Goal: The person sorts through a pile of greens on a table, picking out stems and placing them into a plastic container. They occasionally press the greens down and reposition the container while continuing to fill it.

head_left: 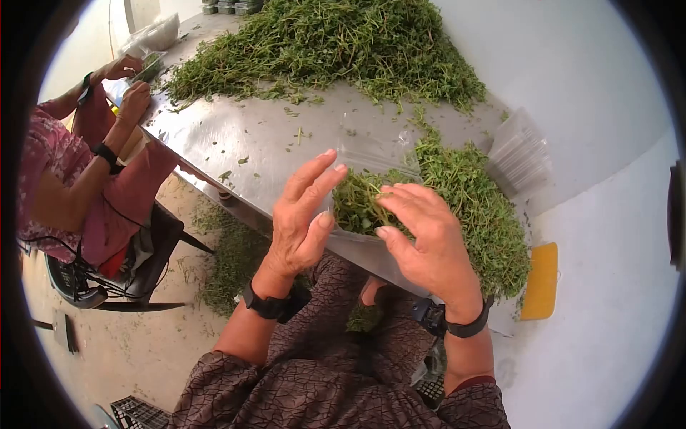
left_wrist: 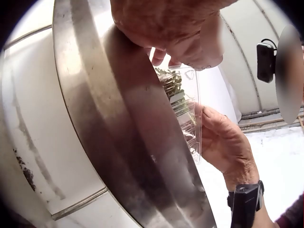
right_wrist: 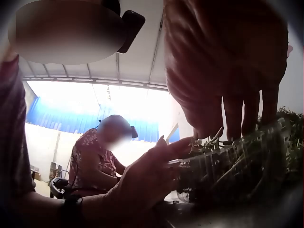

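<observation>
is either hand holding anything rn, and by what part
The left hand grips nothing, fingers straight beside the clear container. The right hand has fingertips at the greens inside; whether it pinches any cannot be told.

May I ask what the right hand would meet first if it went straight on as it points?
The right hand would most likely meet the greens in the clear box first; they lie directly before it, though exact contact is hard to judge.

Room: tabletop point(head_left: 264, 139) left of tub point(right_wrist: 223, 168) | Blocked: green heap point(head_left: 336, 53) beyond, loose greens point(head_left: 479, 214) right
</observation>
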### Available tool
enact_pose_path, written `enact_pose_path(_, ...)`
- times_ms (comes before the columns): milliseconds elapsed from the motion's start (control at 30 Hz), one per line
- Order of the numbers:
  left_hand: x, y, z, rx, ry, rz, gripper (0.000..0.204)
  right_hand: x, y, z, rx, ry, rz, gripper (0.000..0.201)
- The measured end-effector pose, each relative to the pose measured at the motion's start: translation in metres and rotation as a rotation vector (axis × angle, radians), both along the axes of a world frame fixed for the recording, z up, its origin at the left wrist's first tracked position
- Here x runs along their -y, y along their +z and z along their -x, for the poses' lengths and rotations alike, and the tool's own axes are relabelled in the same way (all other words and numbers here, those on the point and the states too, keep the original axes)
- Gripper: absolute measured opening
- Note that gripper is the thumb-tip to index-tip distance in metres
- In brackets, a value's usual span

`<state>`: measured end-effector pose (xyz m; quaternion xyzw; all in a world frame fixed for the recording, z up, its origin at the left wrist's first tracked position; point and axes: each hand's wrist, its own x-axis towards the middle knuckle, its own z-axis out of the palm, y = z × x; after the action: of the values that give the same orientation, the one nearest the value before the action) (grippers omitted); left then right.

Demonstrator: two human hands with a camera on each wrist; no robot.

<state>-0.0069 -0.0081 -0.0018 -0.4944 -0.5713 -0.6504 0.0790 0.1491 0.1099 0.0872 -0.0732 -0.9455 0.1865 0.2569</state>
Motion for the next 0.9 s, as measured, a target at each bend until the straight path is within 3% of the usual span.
enact_pose_path(67,0.001,0.000,0.005,-0.178,0.004,0.076,0.049,-0.002,-0.009,0.002,0.025,0.030,-0.028,0.027)
enact_pose_path(167,0.001,-0.003,0.006,-0.201,-0.028,0.120,0.048,-0.011,-0.008,0.003,0.047,0.047,-0.236,0.027)
enact_pose_path(300,0.003,-0.003,0.006,-0.183,-0.055,0.147,0.055,-0.015,-0.010,0.008,0.061,-0.013,-0.331,0.026)
enact_pose_path(500,0.005,-0.003,0.007,-0.219,-0.076,0.202,0.058,-0.026,-0.009,0.000,-0.038,-0.010,-0.200,0.024)
enact_pose_path(567,0.005,-0.001,0.003,-0.108,-0.052,0.125,0.064,-0.030,-0.004,-0.006,-0.142,-0.156,-0.115,0.023)
enact_pose_path(700,0.003,-0.001,0.003,-0.062,-0.053,0.063,0.068,-0.035,-0.003,-0.014,-0.081,-0.254,0.014,0.028)
enact_pose_path(900,0.005,-0.004,0.005,-0.105,-0.057,0.102,0.066,-0.037,-0.012,-0.010,-0.010,-0.245,0.178,0.028)
